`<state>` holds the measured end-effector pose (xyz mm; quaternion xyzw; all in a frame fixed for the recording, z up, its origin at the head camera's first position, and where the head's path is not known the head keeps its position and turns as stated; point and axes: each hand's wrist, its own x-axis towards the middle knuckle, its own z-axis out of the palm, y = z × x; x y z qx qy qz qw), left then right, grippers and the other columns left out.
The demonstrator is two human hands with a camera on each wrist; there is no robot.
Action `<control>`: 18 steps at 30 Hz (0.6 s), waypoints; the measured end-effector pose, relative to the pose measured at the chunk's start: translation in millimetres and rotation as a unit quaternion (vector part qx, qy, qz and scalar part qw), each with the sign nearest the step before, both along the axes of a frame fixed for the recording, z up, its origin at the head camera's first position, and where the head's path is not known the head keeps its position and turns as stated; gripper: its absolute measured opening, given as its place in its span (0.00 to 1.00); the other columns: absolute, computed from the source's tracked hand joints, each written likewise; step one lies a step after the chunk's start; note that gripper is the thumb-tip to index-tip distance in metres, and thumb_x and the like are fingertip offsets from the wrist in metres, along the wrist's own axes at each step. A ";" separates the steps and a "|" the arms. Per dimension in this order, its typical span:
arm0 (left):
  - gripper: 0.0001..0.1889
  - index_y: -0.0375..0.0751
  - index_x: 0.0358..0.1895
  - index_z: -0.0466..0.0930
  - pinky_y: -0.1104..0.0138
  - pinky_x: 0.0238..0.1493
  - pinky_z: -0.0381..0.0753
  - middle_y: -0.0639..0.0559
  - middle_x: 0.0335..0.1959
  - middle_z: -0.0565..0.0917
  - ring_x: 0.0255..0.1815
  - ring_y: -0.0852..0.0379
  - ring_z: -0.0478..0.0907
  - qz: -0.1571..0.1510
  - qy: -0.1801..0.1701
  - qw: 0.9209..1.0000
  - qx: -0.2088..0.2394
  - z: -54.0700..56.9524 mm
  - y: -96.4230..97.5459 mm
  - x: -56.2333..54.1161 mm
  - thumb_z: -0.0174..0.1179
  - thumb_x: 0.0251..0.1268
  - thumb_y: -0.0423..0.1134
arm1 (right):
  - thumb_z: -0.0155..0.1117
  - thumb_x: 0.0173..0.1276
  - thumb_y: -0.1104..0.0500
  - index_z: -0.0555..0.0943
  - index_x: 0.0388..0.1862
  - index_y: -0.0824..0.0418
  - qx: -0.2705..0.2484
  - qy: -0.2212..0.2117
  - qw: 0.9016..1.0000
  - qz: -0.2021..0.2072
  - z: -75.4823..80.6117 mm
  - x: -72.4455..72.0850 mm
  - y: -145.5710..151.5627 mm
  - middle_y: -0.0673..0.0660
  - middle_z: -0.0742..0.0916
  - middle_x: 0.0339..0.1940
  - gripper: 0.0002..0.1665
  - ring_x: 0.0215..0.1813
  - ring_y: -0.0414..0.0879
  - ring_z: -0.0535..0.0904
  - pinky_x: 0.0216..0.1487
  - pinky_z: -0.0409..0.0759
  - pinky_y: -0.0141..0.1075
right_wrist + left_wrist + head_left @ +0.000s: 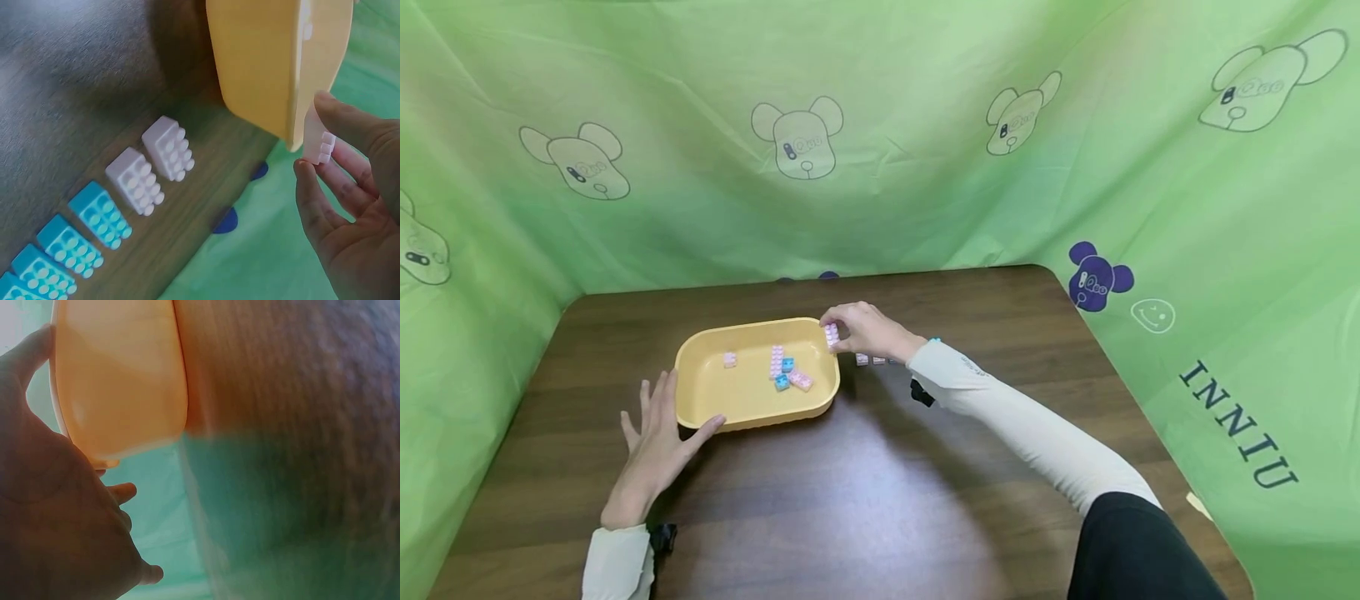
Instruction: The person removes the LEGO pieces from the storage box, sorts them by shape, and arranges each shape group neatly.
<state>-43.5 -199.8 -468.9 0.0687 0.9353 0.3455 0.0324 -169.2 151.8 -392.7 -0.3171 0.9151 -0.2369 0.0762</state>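
Note:
A pink building brick point(831, 335) is pinched between the thumb and fingers of my right hand point(872, 331), at the right rim of a yellow plastic basin point(715, 393). In the right wrist view the same brick point(317, 139) shows its studs beside the basin's edge. Inside the basin lie a small pink brick point(730, 359), a long pink brick point(777, 362), another pink brick point(801, 380) and two blue bricks point(782, 382). My left hand point(658, 442) rests at the basin's left end, fingers spread along the outside and thumb at the near rim.
Right of the basin, a row of pink bricks point(133, 180) and blue bricks point(99, 214) stands on the brown wooden table point(820, 500); my right forearm partly hides it in the head view. Green printed cloth point(895, 208) hangs behind the table and at its sides.

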 end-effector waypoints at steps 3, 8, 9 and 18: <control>0.60 0.38 0.87 0.30 0.24 0.68 0.16 0.30 0.86 0.35 0.85 0.30 0.21 0.000 -0.003 1.000 0.000 -0.2 -0.2 1.0 0.62 0.73 0.64 | 0.80 0.65 0.62 0.85 0.59 0.69 -0.002 0.010 1.000 0.003 -0.4 0.0 6.6 0.62 0.89 0.56 0.25 0.57 0.55 0.85 0.62 0.81 0.44; 0.59 0.39 0.87 0.29 0.24 0.68 0.17 0.30 0.86 0.35 0.85 0.30 0.21 0.001 -0.002 1.000 0.001 -0.9 -0.8 2.3 0.61 0.73 0.64 | 0.79 0.66 0.62 0.86 0.59 0.69 -0.001 0.006 1.000 -0.005 -2.3 0.6 18.6 0.63 0.89 0.56 0.24 0.57 0.57 0.86 0.62 0.81 0.44; 0.59 0.39 0.87 0.29 0.23 0.68 0.17 0.30 0.86 0.35 0.85 0.30 0.21 0.001 -0.003 1.000 0.002 -1.0 -0.9 2.5 0.61 0.73 0.64 | 0.79 0.66 0.63 0.86 0.59 0.70 -0.001 0.005 1.000 -0.007 -3.1 0.9 21.6 0.63 0.89 0.56 0.24 0.57 0.57 0.86 0.62 0.82 0.45; 0.60 0.38 0.87 0.29 0.24 0.68 0.16 0.30 0.86 0.35 0.85 0.30 0.21 -0.001 -0.002 1.000 0.002 0.7 0.1 1.8 0.61 0.73 0.64 | 0.80 0.65 0.64 0.86 0.60 0.70 0.004 0.021 1.000 -0.017 -9.7 5.5 51.9 0.65 0.89 0.55 0.25 0.56 0.58 0.86 0.60 0.82 0.48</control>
